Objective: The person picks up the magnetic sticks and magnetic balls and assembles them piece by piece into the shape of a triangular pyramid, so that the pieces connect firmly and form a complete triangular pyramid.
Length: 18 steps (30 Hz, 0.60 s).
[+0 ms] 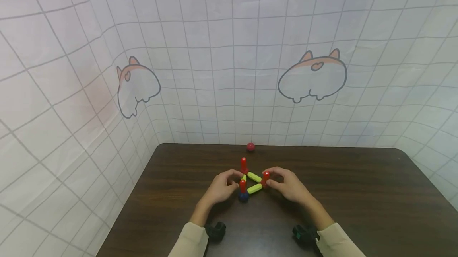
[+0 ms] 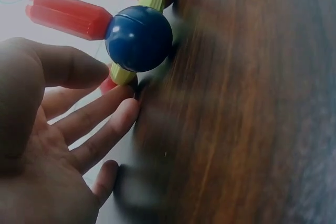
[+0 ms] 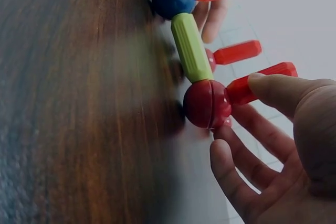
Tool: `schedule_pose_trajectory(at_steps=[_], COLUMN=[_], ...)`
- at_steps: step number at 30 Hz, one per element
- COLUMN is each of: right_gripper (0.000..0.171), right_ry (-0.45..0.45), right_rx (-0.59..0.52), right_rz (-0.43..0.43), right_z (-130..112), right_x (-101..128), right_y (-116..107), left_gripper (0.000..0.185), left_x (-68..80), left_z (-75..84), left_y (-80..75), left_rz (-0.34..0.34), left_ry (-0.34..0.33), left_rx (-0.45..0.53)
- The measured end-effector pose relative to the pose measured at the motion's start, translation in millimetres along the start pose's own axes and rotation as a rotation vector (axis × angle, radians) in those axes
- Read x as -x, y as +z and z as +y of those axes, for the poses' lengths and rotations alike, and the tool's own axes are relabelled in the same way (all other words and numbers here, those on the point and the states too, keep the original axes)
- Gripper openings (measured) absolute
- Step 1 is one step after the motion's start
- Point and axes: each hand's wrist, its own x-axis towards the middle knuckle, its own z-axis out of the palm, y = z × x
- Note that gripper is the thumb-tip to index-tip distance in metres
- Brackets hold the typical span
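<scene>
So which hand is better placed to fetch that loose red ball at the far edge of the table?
Probably the right hand: the loose red ball lies slightly to its side, though both hands sit about equally far away.

A dark brown wooden table with rounded far corners stands against a white gridded backdrop. Near its middle rests a small toy frame: yellow-green rods lying flat in a triangle, joined by a blue ball at the near corner, with red pegs standing upright at the corners. A loose red ball lies alone at the table's far edge, apart from the frame.
</scene>
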Motion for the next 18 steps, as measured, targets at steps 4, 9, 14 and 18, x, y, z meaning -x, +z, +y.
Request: schedule_pose_trajectory(at_steps=[4, 9, 14, 18], right_gripper=[0.027, 0.027, 0.026, 0.024], right_ry=[-0.006, 0.001, 0.012, 0.008], right_rx=[0.009, 0.004, -0.002, 0.002], right_rz=[-0.01, -0.01, -0.01, -0.007], right_z=[0.7, 0.0, -1.2, -1.2], right_x=[0.5, 1.1, 1.2, 0.1], right_y=[-1.5, -2.5, -2.4, -1.9], left_gripper=[0.039, 0.048, 0.041, 0.029], left_x=[-0.2, 1.2, 2.8, 3.3], left_z=[-1.4, -2.4, -4.5, -6.9], left_y=[-1.6, -5.5, -10.3, -13.3], left_rz=[-0.048, -0.11, -0.136, -0.134], left_ry=[0.027, 0.038, 0.046, 0.046], left_rx=[-0.017, 0.0, 0.034, 0.041])
